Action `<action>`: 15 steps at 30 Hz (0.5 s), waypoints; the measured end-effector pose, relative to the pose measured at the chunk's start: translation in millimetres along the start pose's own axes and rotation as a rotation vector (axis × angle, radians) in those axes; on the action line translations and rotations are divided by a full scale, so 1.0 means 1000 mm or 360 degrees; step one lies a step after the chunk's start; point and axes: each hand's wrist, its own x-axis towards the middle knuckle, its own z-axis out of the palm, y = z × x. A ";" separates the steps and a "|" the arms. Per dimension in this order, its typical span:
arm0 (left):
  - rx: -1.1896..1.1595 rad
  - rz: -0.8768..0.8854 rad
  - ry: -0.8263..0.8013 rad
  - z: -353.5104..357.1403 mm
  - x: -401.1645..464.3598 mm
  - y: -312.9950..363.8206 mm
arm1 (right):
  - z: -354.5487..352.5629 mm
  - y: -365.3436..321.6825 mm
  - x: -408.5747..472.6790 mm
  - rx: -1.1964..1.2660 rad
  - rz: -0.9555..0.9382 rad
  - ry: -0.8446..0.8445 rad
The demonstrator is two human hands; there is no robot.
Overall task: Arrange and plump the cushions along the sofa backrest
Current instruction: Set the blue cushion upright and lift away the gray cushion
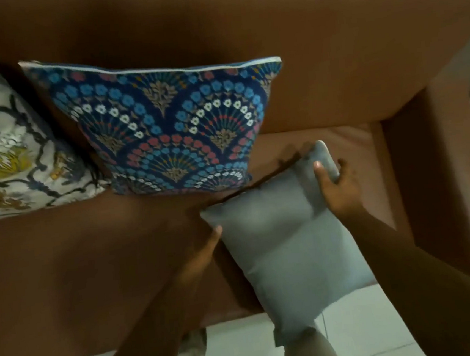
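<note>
A plain grey cushion [283, 247] is held over the right part of the brown sofa seat [78, 264], its near end hanging past the seat's front edge. My right hand [336, 188] grips its far right corner, thumb on top. My left hand [204, 255] presses flat against its left edge. A blue cushion with a fan and flower pattern [165, 127] leans upright against the sofa backrest [213, 22]. Left of it, a white cushion with grey and yellow print [9, 142] also leans on the backrest, partly cut off by the frame.
The sofa's right armrest [434, 173] stands close to the grey cushion. The backrest stretch right of the blue cushion is bare brown upholstery. Pale floor tiles [372, 331] show below the seat's front edge.
</note>
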 end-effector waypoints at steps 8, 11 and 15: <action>-0.1090 -0.1118 0.0102 0.150 -0.035 0.019 | -0.025 0.126 0.064 -0.0168 0.0391 -0.0685; -0.0923 -0.1044 0.0226 0.174 -0.031 0.040 | -0.064 0.142 0.076 -0.0279 0.0338 -0.0839; -0.0808 -0.0896 0.0063 0.159 -0.029 0.113 | -0.154 0.148 0.080 -0.0157 0.0336 -0.0948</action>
